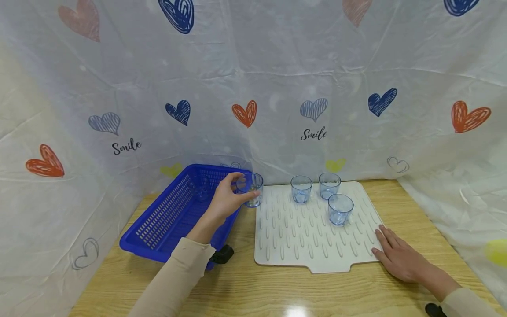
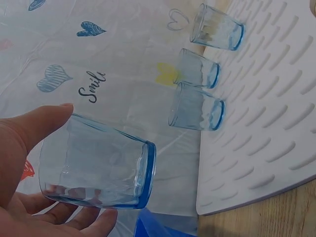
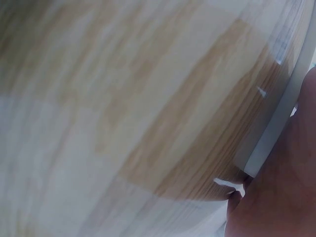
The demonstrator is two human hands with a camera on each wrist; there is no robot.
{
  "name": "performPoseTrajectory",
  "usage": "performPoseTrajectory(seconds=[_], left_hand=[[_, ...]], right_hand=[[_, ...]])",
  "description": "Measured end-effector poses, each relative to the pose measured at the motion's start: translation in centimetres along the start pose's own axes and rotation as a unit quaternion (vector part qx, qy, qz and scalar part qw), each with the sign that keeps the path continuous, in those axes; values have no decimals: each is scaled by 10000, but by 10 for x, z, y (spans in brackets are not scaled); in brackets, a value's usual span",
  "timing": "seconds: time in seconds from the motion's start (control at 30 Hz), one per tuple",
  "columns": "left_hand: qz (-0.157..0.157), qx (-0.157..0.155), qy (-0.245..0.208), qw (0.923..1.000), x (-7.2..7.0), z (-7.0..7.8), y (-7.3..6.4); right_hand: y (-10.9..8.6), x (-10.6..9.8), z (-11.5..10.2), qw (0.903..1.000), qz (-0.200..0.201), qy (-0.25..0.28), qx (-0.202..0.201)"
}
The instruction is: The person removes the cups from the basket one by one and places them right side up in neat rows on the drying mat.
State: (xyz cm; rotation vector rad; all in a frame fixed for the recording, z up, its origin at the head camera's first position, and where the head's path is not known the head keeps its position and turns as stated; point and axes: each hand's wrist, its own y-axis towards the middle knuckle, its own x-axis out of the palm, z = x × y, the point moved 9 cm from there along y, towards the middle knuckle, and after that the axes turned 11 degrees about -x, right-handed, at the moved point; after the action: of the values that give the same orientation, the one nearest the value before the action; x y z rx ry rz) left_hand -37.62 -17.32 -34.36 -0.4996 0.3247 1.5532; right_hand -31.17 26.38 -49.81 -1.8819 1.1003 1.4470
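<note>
The left hand [image 1: 226,199] grips a blue-tinted glass [image 2: 101,160], its thumb on one side and its other fingers curled round the opposite side. The glass is upright, just off the far left corner of a white ribbed board [image 1: 285,244]. The right hand [image 1: 401,259] rests at the board's right edge, near the near right corner, with its fingers extended over that edge and pinching nothing that the head view shows; in the right wrist view they are mostly hidden.

On the board's far half stand three upright tumblers: one [image 1: 301,191] left of the other two, one [image 1: 329,187] at the back, and one [image 1: 340,211] in front of it. Left of the board sits a blue slotted basket [image 1: 152,231]. Board and basket lie on a wood-grain counter [image 1: 257,293]. Behind the board hangs a pale sheet [image 1: 273,53] printed with hearts and "Smile".
</note>
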Motion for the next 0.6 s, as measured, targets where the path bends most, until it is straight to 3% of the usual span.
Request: performPoseTrajectory(seconds=[0.6], left_hand=[[-81, -21, -86, 9999, 22, 6, 2]], right_hand=[[1, -5, -5, 9998, 27, -187, -66]])
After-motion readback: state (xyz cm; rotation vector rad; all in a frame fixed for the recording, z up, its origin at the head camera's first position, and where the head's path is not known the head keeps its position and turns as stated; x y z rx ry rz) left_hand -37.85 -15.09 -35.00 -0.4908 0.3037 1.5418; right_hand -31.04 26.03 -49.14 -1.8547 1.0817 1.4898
